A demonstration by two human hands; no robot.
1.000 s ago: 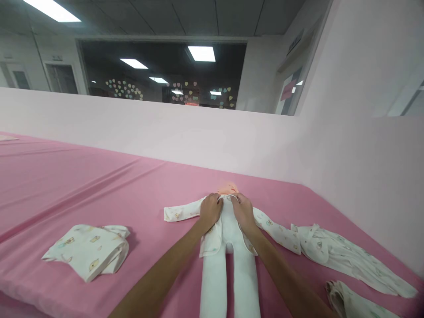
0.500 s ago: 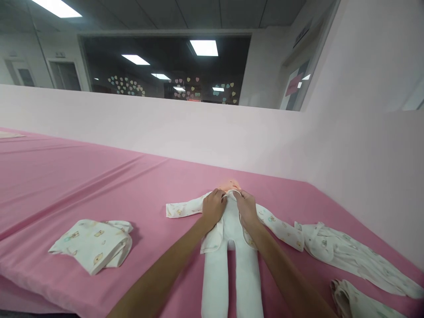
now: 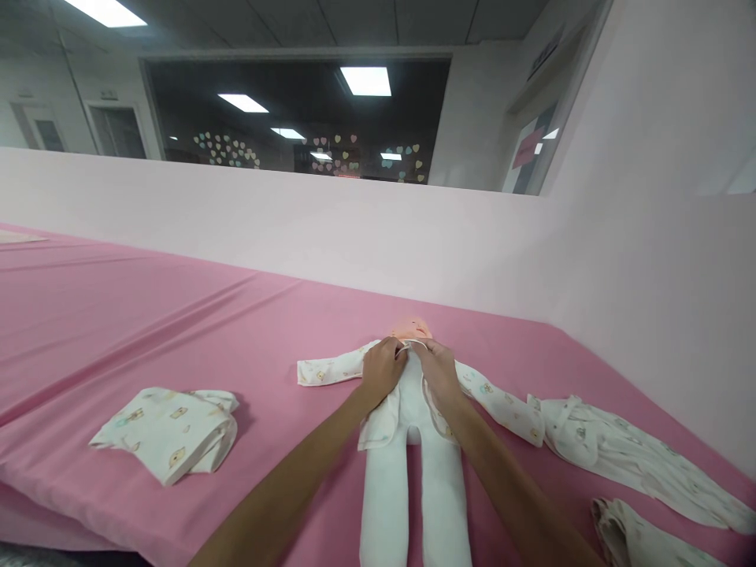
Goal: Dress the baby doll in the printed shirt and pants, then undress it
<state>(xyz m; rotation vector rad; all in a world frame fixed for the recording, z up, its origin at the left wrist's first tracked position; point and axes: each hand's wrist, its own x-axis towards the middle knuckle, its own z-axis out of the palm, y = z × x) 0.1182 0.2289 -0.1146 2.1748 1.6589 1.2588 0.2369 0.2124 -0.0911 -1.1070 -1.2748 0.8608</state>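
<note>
A doll with a white cloth body point(image 3: 385, 488) lies on its back on the pink-covered surface, legs toward me. Its head point(image 3: 412, 328) shows only in part above my hands. The doll wears a white printed baby jacket point(image 3: 378, 431) that hangs apart at the front, both sleeves spread sideways. At the neckline my left hand point(image 3: 383, 368) is closed on the jacket's left edge. My right hand point(image 3: 438, 370) pinches the opposite edge near the collar. The fingertips of both hands are partly hidden.
A folded printed baby garment point(image 3: 171, 429) lies to the left. At the right are a long crumpled printed garment point(image 3: 631, 453) and a rolled printed cloth point(image 3: 643, 535). A white wall point(image 3: 331, 228) with a window above it borders the pink sheet point(image 3: 248, 331).
My right hand's fingers have shifted slightly inward at the collar. The view has tilted a little; the doll and the garments lie as before.
</note>
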